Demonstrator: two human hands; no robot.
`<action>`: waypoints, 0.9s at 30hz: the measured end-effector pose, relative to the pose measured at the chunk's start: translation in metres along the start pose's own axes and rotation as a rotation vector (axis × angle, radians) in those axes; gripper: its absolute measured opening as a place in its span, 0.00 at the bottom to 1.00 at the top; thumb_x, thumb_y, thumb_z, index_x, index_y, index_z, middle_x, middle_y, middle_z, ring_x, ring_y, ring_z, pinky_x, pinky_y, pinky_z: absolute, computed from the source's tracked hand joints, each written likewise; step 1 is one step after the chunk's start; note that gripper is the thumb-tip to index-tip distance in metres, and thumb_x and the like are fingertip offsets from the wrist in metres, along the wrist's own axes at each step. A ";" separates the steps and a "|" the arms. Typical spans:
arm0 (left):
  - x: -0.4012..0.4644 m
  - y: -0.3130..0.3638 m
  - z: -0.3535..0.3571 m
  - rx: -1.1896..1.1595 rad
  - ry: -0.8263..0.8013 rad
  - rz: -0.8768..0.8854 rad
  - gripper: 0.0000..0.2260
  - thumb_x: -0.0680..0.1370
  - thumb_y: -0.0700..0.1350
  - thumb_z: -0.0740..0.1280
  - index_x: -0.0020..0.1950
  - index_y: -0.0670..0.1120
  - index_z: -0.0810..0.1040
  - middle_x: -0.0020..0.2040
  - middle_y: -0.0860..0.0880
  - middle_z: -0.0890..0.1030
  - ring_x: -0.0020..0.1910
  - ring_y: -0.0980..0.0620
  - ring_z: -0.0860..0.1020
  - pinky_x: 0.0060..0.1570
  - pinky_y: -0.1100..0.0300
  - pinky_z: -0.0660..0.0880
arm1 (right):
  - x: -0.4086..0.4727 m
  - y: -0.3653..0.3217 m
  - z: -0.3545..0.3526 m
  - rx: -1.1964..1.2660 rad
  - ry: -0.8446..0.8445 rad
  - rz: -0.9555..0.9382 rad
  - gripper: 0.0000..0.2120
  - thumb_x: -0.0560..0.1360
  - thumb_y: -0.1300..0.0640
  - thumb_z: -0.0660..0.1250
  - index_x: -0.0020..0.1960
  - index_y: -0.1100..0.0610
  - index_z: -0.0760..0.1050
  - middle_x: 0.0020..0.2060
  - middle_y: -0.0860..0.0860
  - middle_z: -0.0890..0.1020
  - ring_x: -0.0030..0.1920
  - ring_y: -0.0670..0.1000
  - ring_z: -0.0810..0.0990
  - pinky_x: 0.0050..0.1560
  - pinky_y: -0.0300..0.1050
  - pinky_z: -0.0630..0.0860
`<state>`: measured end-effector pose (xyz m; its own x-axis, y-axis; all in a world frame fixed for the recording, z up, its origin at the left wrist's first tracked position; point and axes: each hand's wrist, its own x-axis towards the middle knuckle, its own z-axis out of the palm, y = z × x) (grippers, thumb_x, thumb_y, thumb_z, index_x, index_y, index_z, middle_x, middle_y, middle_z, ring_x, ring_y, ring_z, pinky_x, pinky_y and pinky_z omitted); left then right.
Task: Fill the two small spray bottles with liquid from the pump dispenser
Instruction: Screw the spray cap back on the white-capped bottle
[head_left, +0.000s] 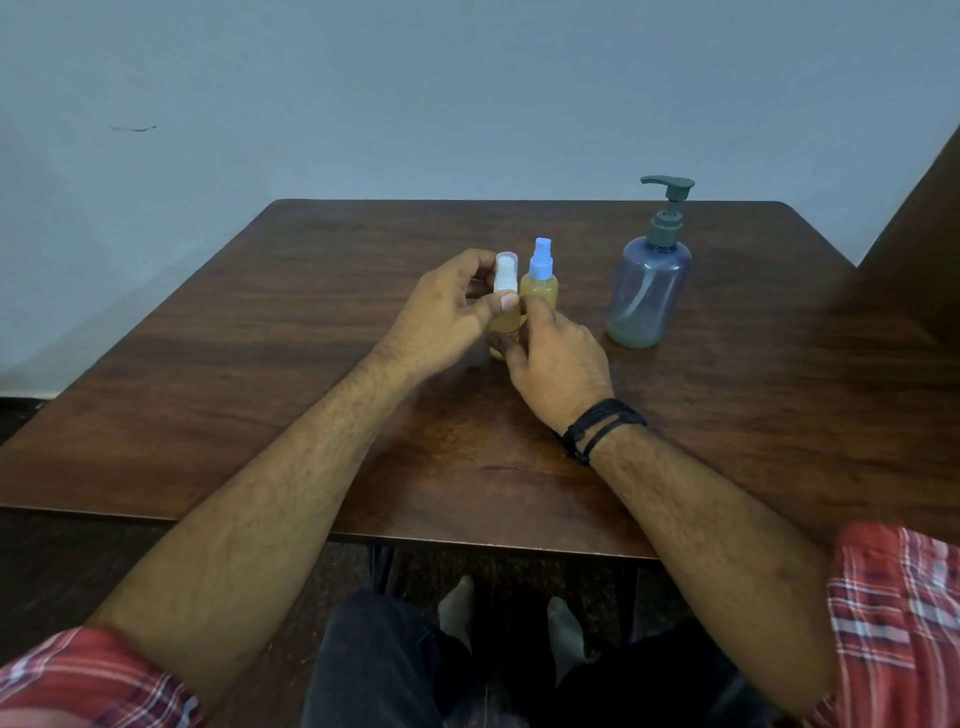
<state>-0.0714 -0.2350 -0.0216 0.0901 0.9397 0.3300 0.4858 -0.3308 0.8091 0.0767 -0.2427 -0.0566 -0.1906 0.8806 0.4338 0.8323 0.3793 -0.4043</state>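
Left of the grey-blue pump dispenser (650, 283) with its dark grey-green pump stand my two yellow-filled bottles: the blue-capped spray bottle (540, 280) nearer it, the white-capped spray bottle (505, 306) farther left. The table (260, 364) is dark brown woodgrain. My sleeves (893, 623) are red plaid, my wristband (602, 426) black.

A single wide-angle view from a camera worn on the person's head, looking forward and steeply down. It faces a dark wooden table (727, 415) pushed against a pale blue wall (363, 104) at the top. The person's own forearms enter from both lower corners. Their lap and feet show below the table's near edge, close to the camera.
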 end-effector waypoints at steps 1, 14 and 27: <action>0.000 0.001 0.000 0.008 -0.004 0.002 0.13 0.80 0.44 0.71 0.63 0.51 0.77 0.55 0.55 0.81 0.57 0.57 0.81 0.61 0.58 0.77 | 0.000 0.000 0.000 0.002 0.004 -0.001 0.20 0.80 0.43 0.64 0.62 0.57 0.72 0.49 0.54 0.83 0.48 0.58 0.82 0.47 0.55 0.79; -0.002 -0.003 0.001 -0.003 0.000 0.002 0.12 0.80 0.46 0.71 0.63 0.52 0.77 0.56 0.57 0.81 0.59 0.56 0.81 0.63 0.52 0.78 | 0.000 0.003 0.004 0.012 0.026 -0.008 0.19 0.80 0.44 0.65 0.63 0.57 0.72 0.48 0.54 0.83 0.46 0.60 0.82 0.45 0.54 0.77; -0.006 -0.005 0.001 -0.007 0.079 0.007 0.14 0.79 0.55 0.70 0.64 0.55 0.76 0.53 0.57 0.82 0.53 0.63 0.81 0.56 0.59 0.79 | 0.000 0.004 0.004 -0.007 0.004 -0.018 0.19 0.81 0.45 0.64 0.64 0.57 0.71 0.50 0.54 0.83 0.49 0.60 0.82 0.50 0.55 0.77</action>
<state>-0.0736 -0.2392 -0.0281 0.0243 0.9277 0.3725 0.4789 -0.3379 0.8102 0.0778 -0.2405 -0.0614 -0.2032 0.8725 0.4445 0.8321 0.3931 -0.3912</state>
